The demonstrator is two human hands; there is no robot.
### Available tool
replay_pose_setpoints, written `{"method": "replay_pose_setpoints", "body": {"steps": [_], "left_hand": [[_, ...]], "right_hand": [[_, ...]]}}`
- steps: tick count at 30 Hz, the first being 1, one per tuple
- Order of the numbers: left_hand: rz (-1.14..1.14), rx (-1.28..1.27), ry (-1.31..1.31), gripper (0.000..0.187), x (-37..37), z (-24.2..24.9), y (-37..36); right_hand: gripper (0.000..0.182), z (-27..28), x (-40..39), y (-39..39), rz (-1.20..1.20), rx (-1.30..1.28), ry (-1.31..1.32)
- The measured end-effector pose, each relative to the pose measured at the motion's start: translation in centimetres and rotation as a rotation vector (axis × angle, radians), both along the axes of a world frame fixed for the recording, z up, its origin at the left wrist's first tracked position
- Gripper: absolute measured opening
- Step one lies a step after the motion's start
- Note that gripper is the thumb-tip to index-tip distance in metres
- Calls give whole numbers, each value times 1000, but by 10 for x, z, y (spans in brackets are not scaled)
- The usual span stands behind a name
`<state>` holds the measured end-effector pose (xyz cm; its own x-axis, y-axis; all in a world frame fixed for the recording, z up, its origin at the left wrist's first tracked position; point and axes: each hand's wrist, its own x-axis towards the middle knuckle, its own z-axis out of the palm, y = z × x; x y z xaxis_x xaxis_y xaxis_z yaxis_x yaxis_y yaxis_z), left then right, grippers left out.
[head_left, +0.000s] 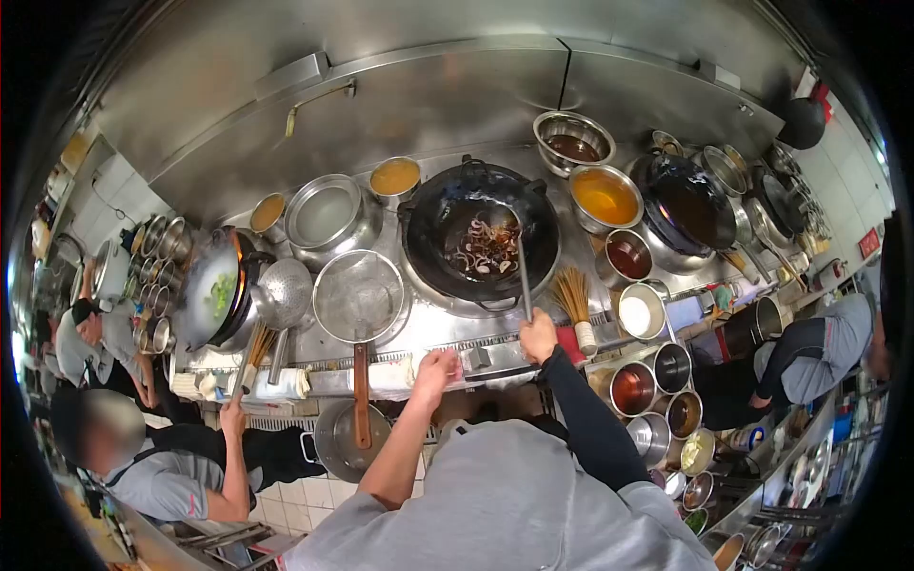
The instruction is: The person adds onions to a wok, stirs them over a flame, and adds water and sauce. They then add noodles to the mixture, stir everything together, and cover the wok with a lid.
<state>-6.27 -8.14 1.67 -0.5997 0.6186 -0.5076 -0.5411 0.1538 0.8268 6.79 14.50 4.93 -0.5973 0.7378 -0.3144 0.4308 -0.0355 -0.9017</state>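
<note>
A large black wok sits on the steel range in front of me, with sliced dark and pale pieces of food in its middle. My right hand is wrapped round the handle of a metal ladle, whose bowl end reaches into the wok. Near the front edge of the range is my left hand, its fingers curled; whether anything is in them cannot be made out. Left of the wok lies a round wire strainer with a wooden handle. A bamboo brush stands right of my right hand.
A pot of orange liquid and a bowl of dark liquid stand right of the wok. At left, a co-worker is beside a wok with green food. Another person bends at the right. Sauce pots line the right front.
</note>
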Motion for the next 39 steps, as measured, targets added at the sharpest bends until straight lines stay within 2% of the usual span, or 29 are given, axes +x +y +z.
{"method": "replay_pose_setpoints", "body": {"steps": [1,3,5,7,8,11,12,13,15,16,19,20,23,24,26,27,28,29,31,32,33,34,35,36,37,38,39], "left_hand": [[42,-44,-13,20,-6,-4,-15],[150,-89,-16,22,-18,-13,-38],[234,-110,40,20,-31,-23,-57],[327,-77,37,14,-42,-21,-69],[381,-72,36,11,-45,-21,-74],[386,-223,150,8,-59,-38,-84],[347,-292,282,9,-66,-59,-91],[282,-430,498,11,-71,-72,-97],[134,-706,923,15,-78,-89,-105],[100,-721,956,16,-82,-93,-104],[-8,-822,1026,21,-87,-108,-99],[-42,-893,1031,21,-86,-113,-98],[-68,-979,1044,23,-76,-109,-91],[-65,-989,1049,23,-73,-104,-90],[-103,-984,1046,25,-70,-98,-89],[-122,-980,1047,25,-70,-96,-89],[-127,-968,1068,25,-70,-96,-90],[-131,-954,1091,24,-71,-97,-91],[-150,-909,1125,22,-69,-96,-99],[-167,-871,1138,21,-70,-94,-102],[-192,-826,1150,20,-70,-94,-105],[-222,-811,1162,20,-73,-105,-116],[-282,-852,989,24,-62,-80,-116],[-459,-905,804,25,-51,-43,-113],[-660,-960,630,27,-46,-26,-107],[-941,-808,766,24,-48,-48,-118],[-1111,-729,783,24,-43,-57,-120]], "right_hand": [[22,3,-7,0,-17,-189,26],[16,5,-11,6,-68,-802,323],[13,33,4,27,-107,-1419,594],[15,46,13,38,-250,-1806,746],[19,48,11,37,-240,-1776,721],[18,52,3,19,-114,-1570,563],[12,54,7,19,-84,-1408,455],[9,49,16,25,60,-1190,415],[11,82,23,26,113,-592,93],[15,65,27,37,173,-373,-32],[21,32,30,41,191,806,-163],[28,22,27,38,120,691,-242],[31,-9,18,23,18,655,-227],[26,-16,12,17,56,728,-184],[22,-22,17,26,17,-201,73],[20,-1,15,30,-8,-661,213],[18,36,16,32,-126,-897,356],[20,33,27,53,-179,-1443,605],[23,61,38,64,-398,-1824,746],[20,43,38,70,-204,-1735,680],[13,41,34,54,-33,-1015,325],[14,30,26,34,-35,-611,93],[22,44,25,22,146,-196,-222],[29,-58,24,23,218,597,-63],[40,12,29,11,286,383,-346],[48,-12,36,9,272,467,-336],[59,-1,44,2,224,436,-364]]}}
